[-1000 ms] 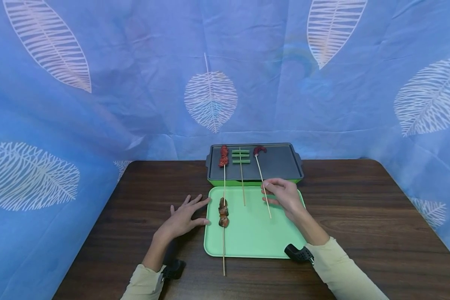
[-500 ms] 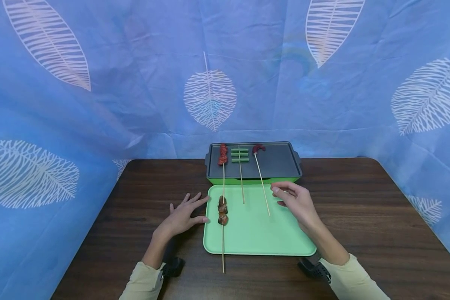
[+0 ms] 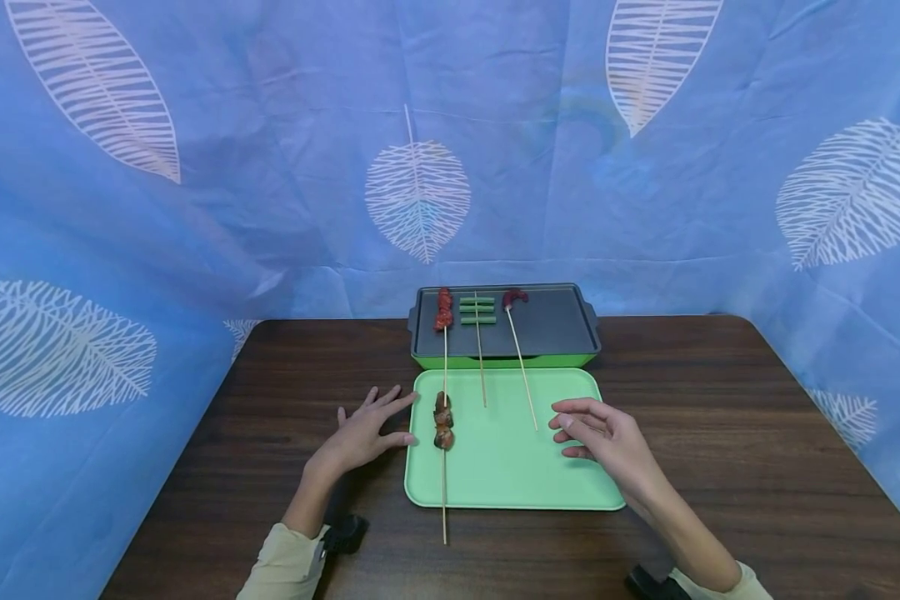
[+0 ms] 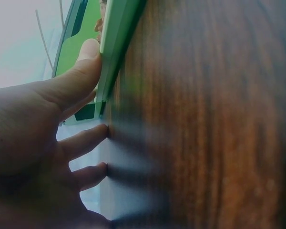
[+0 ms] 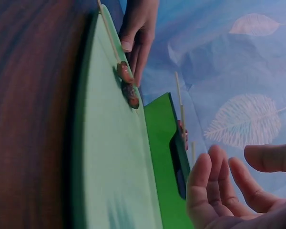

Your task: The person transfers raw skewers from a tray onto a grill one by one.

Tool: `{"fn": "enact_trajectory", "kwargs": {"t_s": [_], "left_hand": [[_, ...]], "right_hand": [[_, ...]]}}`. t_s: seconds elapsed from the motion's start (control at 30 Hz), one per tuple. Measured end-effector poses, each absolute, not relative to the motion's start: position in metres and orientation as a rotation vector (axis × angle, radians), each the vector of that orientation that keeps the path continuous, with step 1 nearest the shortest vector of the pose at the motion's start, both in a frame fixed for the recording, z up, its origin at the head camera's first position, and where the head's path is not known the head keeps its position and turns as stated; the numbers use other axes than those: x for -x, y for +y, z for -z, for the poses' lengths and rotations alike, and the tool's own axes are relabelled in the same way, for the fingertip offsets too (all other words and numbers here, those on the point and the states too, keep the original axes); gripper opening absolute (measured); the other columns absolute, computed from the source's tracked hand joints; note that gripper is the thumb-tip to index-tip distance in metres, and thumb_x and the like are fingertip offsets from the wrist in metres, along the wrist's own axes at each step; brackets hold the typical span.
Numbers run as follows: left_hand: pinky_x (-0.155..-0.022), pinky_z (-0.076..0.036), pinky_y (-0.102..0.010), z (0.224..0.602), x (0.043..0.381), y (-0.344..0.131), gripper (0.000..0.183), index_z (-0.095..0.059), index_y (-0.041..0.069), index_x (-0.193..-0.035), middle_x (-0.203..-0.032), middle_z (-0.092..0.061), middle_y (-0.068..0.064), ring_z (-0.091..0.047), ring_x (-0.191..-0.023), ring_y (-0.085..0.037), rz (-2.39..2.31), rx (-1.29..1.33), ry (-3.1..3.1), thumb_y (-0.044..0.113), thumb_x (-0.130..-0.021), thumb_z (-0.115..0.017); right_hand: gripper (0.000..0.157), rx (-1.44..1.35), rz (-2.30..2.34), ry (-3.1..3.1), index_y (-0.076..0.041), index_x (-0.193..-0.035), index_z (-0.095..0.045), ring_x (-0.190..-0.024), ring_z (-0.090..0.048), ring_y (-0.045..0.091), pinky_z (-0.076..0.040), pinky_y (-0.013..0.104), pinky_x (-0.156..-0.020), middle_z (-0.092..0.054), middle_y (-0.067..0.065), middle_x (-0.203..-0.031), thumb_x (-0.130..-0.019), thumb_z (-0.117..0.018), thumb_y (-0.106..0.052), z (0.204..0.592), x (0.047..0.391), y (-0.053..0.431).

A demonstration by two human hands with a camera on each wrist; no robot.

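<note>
My left hand (image 3: 363, 437) is spread at the left side of a light green tray (image 3: 525, 492), its thumb against the tray's rim in the left wrist view and other fingertips on the table. A brown meat skewer (image 3: 443, 423) lies along the tray's left side, its stick past the front edge. My right hand (image 3: 600, 433) hovers over the tray's right side, fingers loosely bent, holding nothing. Left of it, a skewer with a dark red curled piece (image 3: 514, 297) rests on the grill pan (image 3: 562, 325), beside a green vegetable skewer (image 3: 477, 310) and a red meat skewer (image 3: 444, 310).
The grill pan, with a green base (image 3: 540, 362), stands directly behind the tray. Sticks of its skewers jut forward above the tray. A dark wooden table (image 3: 720, 417) lies under everything, and a blue leaf-patterned cloth (image 3: 495, 208) hangs behind.
My right hand has let go of the stick of the dark red curled skewer and moved right and toward me. The skewer stays on the grill pan. My left hand keeps its place.
</note>
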State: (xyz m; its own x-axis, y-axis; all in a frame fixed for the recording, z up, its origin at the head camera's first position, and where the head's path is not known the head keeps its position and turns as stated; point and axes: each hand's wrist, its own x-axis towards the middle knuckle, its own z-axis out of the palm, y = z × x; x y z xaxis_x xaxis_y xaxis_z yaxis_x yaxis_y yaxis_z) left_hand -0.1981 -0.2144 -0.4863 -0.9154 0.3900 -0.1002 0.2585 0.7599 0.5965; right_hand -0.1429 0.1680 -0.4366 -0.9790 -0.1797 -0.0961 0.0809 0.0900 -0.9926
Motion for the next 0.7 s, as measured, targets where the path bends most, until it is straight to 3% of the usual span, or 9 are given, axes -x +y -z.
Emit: {"fn": "enact_trajectory", "kwargs": {"t_s": [0.33,0.7], "left_hand": [[-0.101,0.000,-0.088,0.484,0.198,-0.213,0.073,-0.042,0.023,-0.160,-0.167,-0.027,-0.016,-0.010,-0.153,-0.049,-0.873,-0.517,2.744,0.041,-0.095,-0.071],[-0.101,0.000,-0.088,0.485,0.199,-0.214,0.073,-0.041,0.023,-0.160,-0.167,-0.027,-0.016,-0.010,-0.153,-0.049,-0.875,-0.526,2.740,0.041,-0.095,-0.071]], "right_hand": [[0.048,0.163,1.960,2.016,0.009,-0.140,-0.050,-0.106,-0.070,0.033,-0.059,0.043,-0.087,-0.062,0.032,-0.126,-0.105,-0.062,-0.020,0.454,0.124,0.169],[0.053,0.244,1.899,1.815,0.007,-0.147,-0.044,-0.113,-0.068,0.037,-0.059,0.047,-0.087,-0.059,0.031,-0.131,-0.107,-0.059,-0.023,0.466,0.112,0.149]]}}
